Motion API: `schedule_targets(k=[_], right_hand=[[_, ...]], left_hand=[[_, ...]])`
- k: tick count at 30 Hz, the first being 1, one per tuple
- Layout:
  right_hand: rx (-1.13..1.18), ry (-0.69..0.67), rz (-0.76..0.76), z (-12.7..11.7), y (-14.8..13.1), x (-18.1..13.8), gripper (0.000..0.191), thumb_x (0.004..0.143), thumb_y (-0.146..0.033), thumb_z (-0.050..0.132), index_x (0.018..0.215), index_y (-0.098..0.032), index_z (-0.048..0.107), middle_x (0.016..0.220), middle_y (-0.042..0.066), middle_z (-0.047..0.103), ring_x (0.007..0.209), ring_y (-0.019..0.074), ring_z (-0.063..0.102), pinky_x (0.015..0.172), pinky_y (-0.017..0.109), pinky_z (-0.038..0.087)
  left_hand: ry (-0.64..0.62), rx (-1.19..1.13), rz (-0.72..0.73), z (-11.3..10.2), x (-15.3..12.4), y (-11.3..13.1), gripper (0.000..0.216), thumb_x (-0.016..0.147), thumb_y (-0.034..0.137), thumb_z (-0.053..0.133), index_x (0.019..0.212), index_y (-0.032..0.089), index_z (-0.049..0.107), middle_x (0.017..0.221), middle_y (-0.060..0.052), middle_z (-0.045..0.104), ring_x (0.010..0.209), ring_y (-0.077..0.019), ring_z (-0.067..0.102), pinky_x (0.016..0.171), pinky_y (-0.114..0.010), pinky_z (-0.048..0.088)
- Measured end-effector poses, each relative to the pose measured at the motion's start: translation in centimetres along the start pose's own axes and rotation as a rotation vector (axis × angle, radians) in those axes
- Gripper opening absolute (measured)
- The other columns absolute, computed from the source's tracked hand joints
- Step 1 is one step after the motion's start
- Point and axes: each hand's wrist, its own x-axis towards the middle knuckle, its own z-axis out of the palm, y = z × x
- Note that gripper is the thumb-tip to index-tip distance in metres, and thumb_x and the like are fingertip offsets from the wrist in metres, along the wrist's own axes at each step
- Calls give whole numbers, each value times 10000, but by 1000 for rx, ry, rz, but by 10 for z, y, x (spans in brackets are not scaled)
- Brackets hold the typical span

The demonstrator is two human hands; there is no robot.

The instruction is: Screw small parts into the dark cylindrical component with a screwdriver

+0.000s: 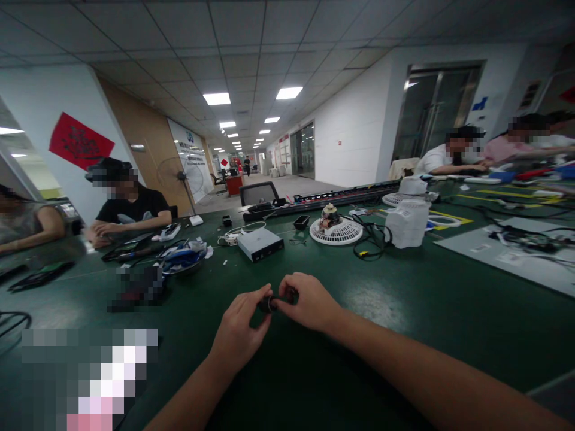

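Note:
Both my hands meet over the dark green table, pinching one small black part between them. My left hand comes in from below, its thumb and fingers closed on the part's left side. My right hand reaches in from the right, with fingers curled over the part's right end. Most of the part is hidden by my fingers, so its shape is unclear.
A grey box, a white fan guard with a motor, a white plastic jug and cables lie beyond my hands. A grey mat lies at right. Other people sit at the left and far right.

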Motion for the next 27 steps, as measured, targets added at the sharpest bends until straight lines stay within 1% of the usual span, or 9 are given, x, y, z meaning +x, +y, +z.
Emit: schedule_targets(k=[2, 5, 7, 10, 12, 17, 21, 24, 27], right_hand=[[33, 117, -4, -1, 0, 1, 100, 790, -207, 662, 853, -192, 586, 756, 9, 584, 710, 160, 545, 638, 283, 413], [112, 327, 6, -7, 2, 3, 227, 819, -112, 532, 1037, -175, 530, 886, 49, 579, 806, 181, 556, 741, 318, 453], [185, 370, -44, -13, 4, 3, 222, 861, -94, 457, 1056, -175, 525, 925, 65, 574, 845, 184, 561, 774, 323, 462], [230, 326, -210, -23, 4, 1, 163, 930, -152, 431, 959, -184, 589, 988, 84, 566, 927, 194, 563, 795, 321, 466], [205, 283, -267, -27, 2, 0, 164, 950, -216, 465, 910, -184, 620, 980, 82, 556, 934, 197, 560, 786, 316, 464], [264, 174, -223, -20, -1, -1, 177, 966, -315, 513, 924, -188, 629, 802, 24, 602, 730, 147, 572, 681, 270, 452], [334, 139, -156, -13, 2, -1, 191, 963, -332, 523, 968, -185, 644, 829, 31, 642, 721, 146, 599, 664, 265, 458], [263, 89, -153, -12, 3, 0, 167, 948, -312, 546, 954, -182, 650, 845, 37, 650, 731, 151, 596, 666, 268, 451], [211, 103, -127, -11, 3, 1, 177, 950, -309, 536, 911, -176, 646, 815, 38, 651, 739, 158, 601, 670, 272, 447]], left_hand=[[47, 1, -70, 2, -1, -2, 513, 850, 164, 612, 1342, 246, 492, 1184, -65, 688, 1057, -222, 669, 944, -394, 546], [85, -11, -156, 3, -1, -4, 543, 837, 194, 643, 1353, 244, 481, 1187, -53, 689, 1044, -216, 678, 961, -397, 541], [100, -20, -206, 2, -1, -6, 559, 828, 205, 656, 1356, 239, 477, 1176, -48, 693, 1026, -210, 686, 956, -392, 546], [118, -19, -273, 1, 1, -6, 562, 821, 207, 660, 1353, 229, 479, 1144, -42, 700, 996, -200, 694, 934, -380, 558], [125, -9, -299, 1, 3, -7, 560, 813, 198, 660, 1345, 223, 487, 1117, -39, 707, 975, -200, 700, 921, -378, 563], [111, -4, -323, 0, 4, -10, 570, 788, 173, 668, 1331, 229, 502, 1086, -27, 717, 941, -197, 709, 892, -375, 576], [88, -24, -287, 3, 1, -14, 578, 785, 165, 673, 1332, 234, 499, 1089, -30, 720, 952, -198, 706, 891, -387, 576], [65, -37, -245, 5, -1, -14, 571, 793, 163, 670, 1332, 244, 501, 1101, -33, 718, 965, -197, 701, 892, -389, 575], [58, -27, -234, 5, -1, -13, 570, 793, 162, 672, 1331, 251, 503, 1089, -28, 722, 961, -197, 701, 884, -388, 577]])
